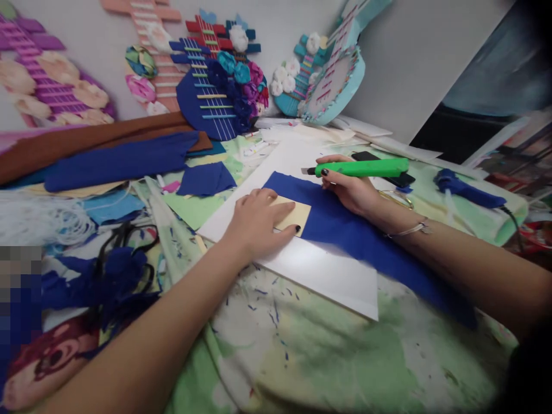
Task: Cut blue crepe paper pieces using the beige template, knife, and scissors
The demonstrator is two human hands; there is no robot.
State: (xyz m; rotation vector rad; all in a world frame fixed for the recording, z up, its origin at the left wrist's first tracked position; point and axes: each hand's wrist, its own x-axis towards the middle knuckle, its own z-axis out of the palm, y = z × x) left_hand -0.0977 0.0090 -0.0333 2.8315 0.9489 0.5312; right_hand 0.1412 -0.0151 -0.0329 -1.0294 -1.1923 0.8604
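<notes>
My left hand (259,224) lies flat with fingers spread, pressing a small cream rectangle (304,215) onto a strip of blue fabric (345,230). Beneath both is a white board (328,276). Between the fingers of my right hand (353,192) is a green utility knife (366,168), its short blade out and pointing left, above the fabric's far edge. The blue fabric runs from under the cream piece toward the lower right, below my right forearm. A folded blue cloth square (207,178) rests left of the board.
Decorated guitar shapes, one of them dark blue (202,98), lean on the wall behind. A blue glue gun (470,190) and a black phone (383,167) lie at the right. Folded blue fabric (125,161), white cord (47,218) and scraps crowd the left; blue shreds dot the tablecloth (345,362).
</notes>
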